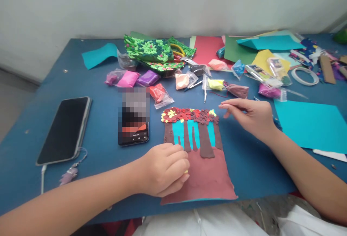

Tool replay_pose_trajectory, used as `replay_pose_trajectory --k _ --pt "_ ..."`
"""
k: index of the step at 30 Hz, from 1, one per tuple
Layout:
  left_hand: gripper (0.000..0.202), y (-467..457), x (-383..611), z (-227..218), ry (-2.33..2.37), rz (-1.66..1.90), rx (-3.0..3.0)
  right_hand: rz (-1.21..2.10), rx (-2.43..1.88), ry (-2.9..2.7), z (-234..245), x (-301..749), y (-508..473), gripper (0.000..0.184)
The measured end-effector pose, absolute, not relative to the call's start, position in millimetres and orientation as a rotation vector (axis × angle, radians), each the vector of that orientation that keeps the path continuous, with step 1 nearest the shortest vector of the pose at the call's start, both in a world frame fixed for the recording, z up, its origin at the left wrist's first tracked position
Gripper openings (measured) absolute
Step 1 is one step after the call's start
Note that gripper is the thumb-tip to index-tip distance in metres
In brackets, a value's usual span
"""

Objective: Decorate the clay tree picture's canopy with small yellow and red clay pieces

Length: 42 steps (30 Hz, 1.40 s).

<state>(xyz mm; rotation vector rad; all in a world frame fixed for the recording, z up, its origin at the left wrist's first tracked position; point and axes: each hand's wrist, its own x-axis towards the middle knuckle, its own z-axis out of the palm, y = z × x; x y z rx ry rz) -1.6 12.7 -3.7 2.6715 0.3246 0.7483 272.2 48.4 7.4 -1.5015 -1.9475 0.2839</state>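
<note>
A clay picture lies on the table in front of me, with brown tree trunks over turquoise gaps and a reddish-brown ground. Small red, maroon and yellow clay petals crowd its top edge. My left hand rests over the picture's left side, fingers curled round a bit of yellow clay that barely shows. Just right of the petals, my right hand hovers with thumb and fingertips pinched together. Whatever may be between those fingertips is too small to make out.
Bagged clay, including a red pack and a yellow pack, lies behind the picture. Two phones, one larger and one smaller, are at left. Turquoise paper, a tape roll and scissors lie around.
</note>
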Motion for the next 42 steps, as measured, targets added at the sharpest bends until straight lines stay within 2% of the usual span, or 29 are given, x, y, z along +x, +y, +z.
replay_pose_trajectory --k 3,8,21,27,31,32,34,36,38,41,42 --pt "0.019 13.0 -1.7 -3.9 0.323 0.735 2.687 0.289 -1.49 -1.935 7.2 272.4 48.7 0.019" --pt "0.022 13.1 -1.5 -4.3 0.322 0.744 2.697 0.334 -1.533 -1.827 8.1 269.9 48.3 0.011" --pt "0.021 9.5 -1.5 -17.3 0.347 0.829 2.672 0.721 -1.493 -1.477 16.1 261.3 49.1 0.024" --pt "0.026 9.7 -2.8 -16.9 0.325 0.827 2.64 0.778 -1.436 -1.498 12.4 260.6 50.5 0.021" --pt "0.034 3.1 1.7 -6.8 0.434 0.841 2.298 0.641 -1.364 -1.74 20.5 248.5 31.3 0.009" --pt "0.036 0.1 3.9 -2.5 0.579 0.704 2.06 0.562 -1.299 -1.884 23.8 243.1 22.7 0.009" --pt "0.04 -5.9 8.3 6.0 0.655 0.577 1.679 0.379 -1.025 -2.17 29.2 231.6 3.9 0.007" --pt "0.043 -10.4 11.3 11.7 0.611 0.506 1.513 0.398 -0.778 -2.322 31.6 222.6 -11.5 0.013" --pt "0.045 -12.5 11.4 13.0 0.575 0.471 1.499 0.277 -0.597 -2.362 30.6 218.0 -19.7 0.014" --pt "0.042 -12.3 8.1 9.8 0.56 0.455 1.594 0.037 -0.569 -2.351 25.0 217.1 -19.8 0.005" --pt "0.041 -12.1 7.1 8.6 0.545 0.459 1.615 0.003 -0.586 -2.341 22.8 217.2 -18.2 0.009"
